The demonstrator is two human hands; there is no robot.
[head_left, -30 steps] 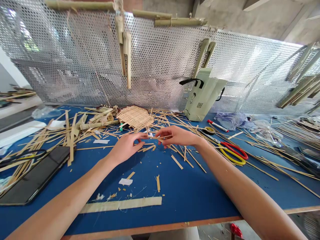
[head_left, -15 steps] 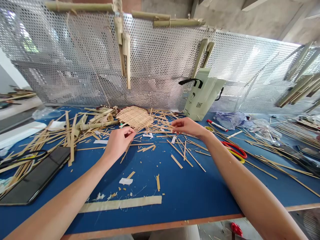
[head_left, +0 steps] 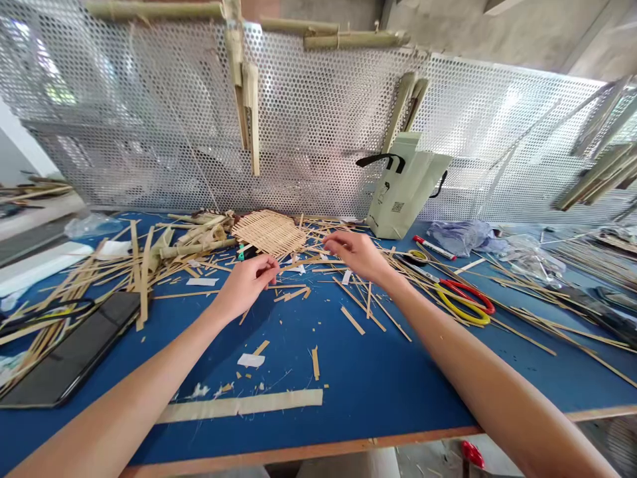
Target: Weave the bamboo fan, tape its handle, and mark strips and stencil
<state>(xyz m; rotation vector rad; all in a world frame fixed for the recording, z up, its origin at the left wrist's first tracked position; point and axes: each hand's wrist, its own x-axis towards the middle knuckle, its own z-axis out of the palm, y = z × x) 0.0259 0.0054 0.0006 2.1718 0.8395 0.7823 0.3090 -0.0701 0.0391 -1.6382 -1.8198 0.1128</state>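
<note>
- On my feed the left grip (head_left: 246,287) sits at the near edge of the woven bamboo mat (head_left: 269,232), just short of touching it; its fingertips (head_left: 275,265) are pressed close together, and I cannot tell whether they pinch a strip.
- The right grip (head_left: 355,255) hangs to the right of the mat, spread, with its fingers (head_left: 331,240) curled down over loose bamboo strips (head_left: 318,264). I see nothing held in it.
- The mat lies flat at the far side of the blue tabletop (head_left: 378,398), partly over the strips, with unwoven ends sticking out along its edges.
- A small green and black object (head_left: 243,253) lies just beside the mat, near the left grip.
- Split bamboo pieces (head_left: 192,247) are heaped left of the mat, and a long pale bamboo strip (head_left: 239,406) lies flat near the front of the tabletop.
- A black tablet (head_left: 74,348) lies at the far left.
- To the right are red-and-yellow-handled scissors (head_left: 465,305), a red-capped marker (head_left: 432,247) and a crumpled plastic bag (head_left: 460,236).
- A pale paper bag (head_left: 404,186) stands against the perforated metal panel (head_left: 323,113), and bamboo lengths (head_left: 249,99) hang from that panel.
</note>
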